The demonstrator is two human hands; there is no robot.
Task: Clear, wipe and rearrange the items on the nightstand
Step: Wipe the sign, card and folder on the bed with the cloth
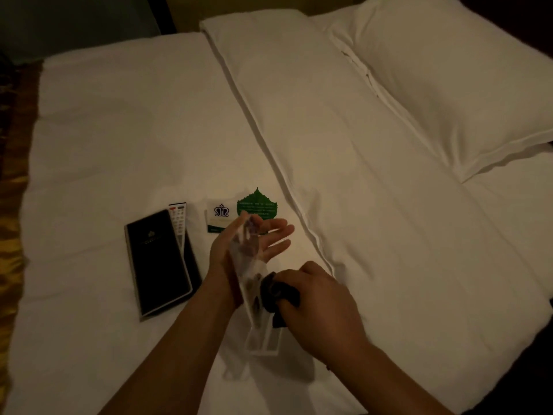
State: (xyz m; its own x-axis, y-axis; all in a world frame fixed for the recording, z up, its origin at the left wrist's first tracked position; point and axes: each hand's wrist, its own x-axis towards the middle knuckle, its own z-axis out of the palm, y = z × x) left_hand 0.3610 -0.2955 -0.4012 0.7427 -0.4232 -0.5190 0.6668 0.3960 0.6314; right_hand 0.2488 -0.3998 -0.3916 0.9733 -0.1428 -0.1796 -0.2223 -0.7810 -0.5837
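Observation:
My left hand (pixel 239 250) holds a clear acrylic sign stand (pixel 254 283) upright over the bed, palm flat behind it and fingers spread. My right hand (pixel 317 301) is closed on a dark cloth (pixel 275 292) that presses against the stand's near face. On the white duvet to the left lie a black folder (pixel 158 262) and a white remote control (pixel 178 218) partly tucked under it. A small white card with a crown logo (pixel 218 215) and a green leaf-shaped card (pixel 257 203) lie just beyond my left hand.
White duvet (pixel 389 235) covers the bed, with a folded seam running diagonally down its middle. A large white pillow (pixel 457 85) lies at the upper right. A gold patterned bed runner (pixel 12 235) borders the left edge. The nightstand is out of view.

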